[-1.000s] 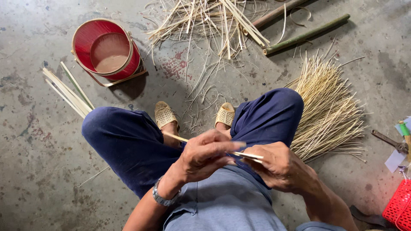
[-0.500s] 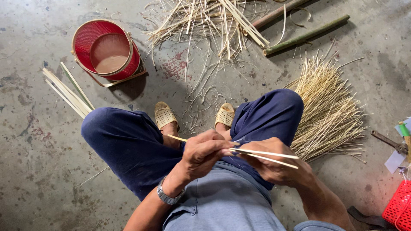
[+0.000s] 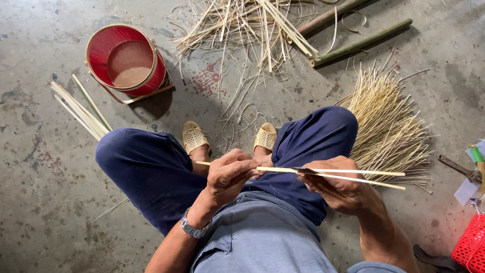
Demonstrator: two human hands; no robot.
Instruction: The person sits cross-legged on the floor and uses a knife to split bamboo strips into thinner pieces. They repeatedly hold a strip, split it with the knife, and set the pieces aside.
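A seated person, seen from above, splits a thin bamboo strip [image 3: 283, 170] across the lap. The left hand [image 3: 230, 174] is closed around the strip, pinching it between thumb and fingers. The right hand [image 3: 336, 184] is closed on a dark knife blade [image 3: 305, 171] set into the strip, which forks into two slivers just beyond that hand.

To split well, it seems best to keep the blade centred in the strip's thickness, hold the left grip firm and near the blade, and steer the two halves evenly so neither thins out.

The strip lies above dark blue trousers, with two woven tan sandals [image 3: 194, 136] just beyond it. The floor [image 3: 40, 212] is stained grey concrete. Relative to the strip: a red bucket [image 3: 126, 60] sits far beyond on the left, cut strips [image 3: 81, 108] lie left, a loose heap of shavings [image 3: 252, 25] and two bamboo poles [image 3: 361, 43] lie beyond, a fan of fine slivers [image 3: 386, 126] lies right, and a red basket [image 3: 472, 245] sits at the near right edge.
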